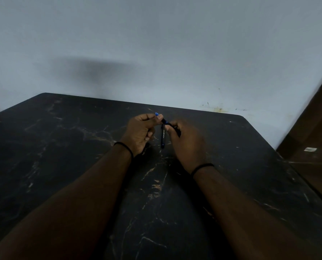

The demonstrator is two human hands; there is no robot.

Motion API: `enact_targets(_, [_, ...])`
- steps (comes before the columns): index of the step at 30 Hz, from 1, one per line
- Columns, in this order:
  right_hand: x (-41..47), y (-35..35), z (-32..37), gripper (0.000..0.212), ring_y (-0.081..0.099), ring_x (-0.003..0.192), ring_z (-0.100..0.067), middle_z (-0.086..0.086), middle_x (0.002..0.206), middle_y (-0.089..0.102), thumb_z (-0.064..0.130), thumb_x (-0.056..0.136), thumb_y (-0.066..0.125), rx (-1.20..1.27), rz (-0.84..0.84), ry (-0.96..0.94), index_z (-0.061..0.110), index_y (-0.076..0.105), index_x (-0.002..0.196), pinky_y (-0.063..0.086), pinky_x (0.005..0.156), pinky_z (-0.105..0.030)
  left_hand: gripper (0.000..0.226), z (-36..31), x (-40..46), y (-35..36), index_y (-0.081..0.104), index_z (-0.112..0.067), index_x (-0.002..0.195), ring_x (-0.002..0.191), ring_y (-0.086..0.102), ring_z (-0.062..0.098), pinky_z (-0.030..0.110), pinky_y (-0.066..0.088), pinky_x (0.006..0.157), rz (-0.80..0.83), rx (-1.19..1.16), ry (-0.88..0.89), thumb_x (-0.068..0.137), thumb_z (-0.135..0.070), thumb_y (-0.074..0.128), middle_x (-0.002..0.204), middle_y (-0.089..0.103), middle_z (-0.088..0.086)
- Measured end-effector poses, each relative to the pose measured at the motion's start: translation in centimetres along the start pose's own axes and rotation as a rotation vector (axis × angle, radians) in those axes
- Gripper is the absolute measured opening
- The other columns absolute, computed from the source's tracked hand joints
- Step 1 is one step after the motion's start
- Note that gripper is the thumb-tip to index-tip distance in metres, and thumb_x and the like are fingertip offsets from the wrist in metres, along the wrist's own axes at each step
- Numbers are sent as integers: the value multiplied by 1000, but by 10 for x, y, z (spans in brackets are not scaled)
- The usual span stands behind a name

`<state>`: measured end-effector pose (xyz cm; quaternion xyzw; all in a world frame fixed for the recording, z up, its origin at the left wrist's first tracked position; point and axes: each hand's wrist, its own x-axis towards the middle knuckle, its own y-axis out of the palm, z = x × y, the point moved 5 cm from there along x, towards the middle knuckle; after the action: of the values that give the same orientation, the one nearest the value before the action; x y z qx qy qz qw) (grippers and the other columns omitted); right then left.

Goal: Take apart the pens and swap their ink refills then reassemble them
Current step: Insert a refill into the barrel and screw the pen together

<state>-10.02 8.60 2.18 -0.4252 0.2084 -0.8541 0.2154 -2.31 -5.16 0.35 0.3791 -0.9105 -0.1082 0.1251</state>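
Both my hands hold one dark pen (165,121) with blue trim above the middle of the table. My left hand (141,133) pinches its blue-tipped end between thumb and fingers. My right hand (186,141) grips the other end, and the fingers hide most of the barrel. A second dark pen (162,136) with white lettering lies on the black marble table (72,147) between my hands, pointing toward me.
A pale wall stands right behind the table's far edge (156,105). A brown cardboard box (314,139) sits beside the table's right edge. I wear a thin black band on each wrist.
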Motion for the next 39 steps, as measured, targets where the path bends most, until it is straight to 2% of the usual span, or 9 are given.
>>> enact_targets(6, [1, 3, 1, 21, 61, 82, -10, 9, 91, 65, 38, 90, 66, -8, 57, 54, 28, 59, 107, 49, 70, -29, 25, 1, 0, -2, 68, 4, 105, 40, 34, 7, 18, 25, 35, -9, -7, -8, 88, -15, 69, 95, 73, 15])
enact_targets(10, [-1, 2, -4, 12, 58, 74, -13, 7, 80, 62, 32, 92, 64, -24, 35, 73, 23, 56, 91, 48, 64, -33, 19, 1, 0, -1, 70, -1, 101, 40, 33, 7, 18, 24, 34, -3, -4, -12, 88, -16, 68, 97, 73, 15])
enact_targets(13, [1, 4, -5, 30, 53, 69, -15, 7, 69, 53, 39, 102, 46, -90, 82, 41, 21, 57, 80, 39, 63, -31, 9, 0, 0, 0, 72, -7, 93, 39, 31, 7, 18, 21, 34, 4, -17, 3, 89, -13, 68, 92, 73, 13])
enact_targets(19, [-1, 1, -2, 20, 58, 74, -10, 12, 83, 58, 35, 88, 68, -3, 39, 81, 28, 51, 97, 48, 65, -30, 15, 0, -1, -1, 71, -3, 98, 38, 32, 7, 20, 20, 35, -5, -23, -7, 88, -13, 68, 98, 72, 17])
enact_targets(25, [1, 2, -3, 29, 52, 67, -13, 7, 70, 53, 40, 102, 44, -101, 82, 49, 23, 56, 81, 33, 62, -28, 14, 0, -1, -1, 70, -3, 98, 39, 32, 7, 18, 22, 34, 2, -20, -16, 89, -13, 67, 98, 72, 16])
enact_targets(30, [-1, 1, -2, 21, 58, 75, -13, 10, 84, 59, 35, 88, 68, -17, 65, 95, 28, 51, 98, 49, 64, -32, 10, -1, -2, 0, 71, -5, 95, 39, 33, 6, 18, 22, 35, 3, -13, -17, 89, -12, 67, 96, 72, 14])
enact_targets(33, [0, 1, -4, 11, 58, 74, -15, 6, 78, 61, 31, 92, 64, -24, 63, 90, 22, 57, 89, 48, 66, -35, 15, -2, -3, 1, 69, -2, 100, 39, 32, 6, 19, 21, 35, -11, -6, -15, 90, -12, 66, 99, 71, 16])
enact_targets(36, [0, 2, -1, 26, 53, 70, -14, 8, 72, 54, 36, 101, 49, -62, 73, 36, 22, 56, 81, 40, 64, -31, 21, -4, -4, 0, 67, 2, 106, 40, 31, 7, 19, 20, 36, -16, -2, -20, 90, -11, 65, 101, 70, 17])
enact_targets(39, [0, 1, 1, 17, 58, 75, -8, 10, 85, 62, 40, 93, 62, 37, 35, 59, 25, 60, 102, 47, 65, -27, 25, -4, -5, 0, 66, 4, 110, 42, 31, 8, 20, 21, 37, -10, 1, -23, 90, -12, 65, 99, 69, 17])
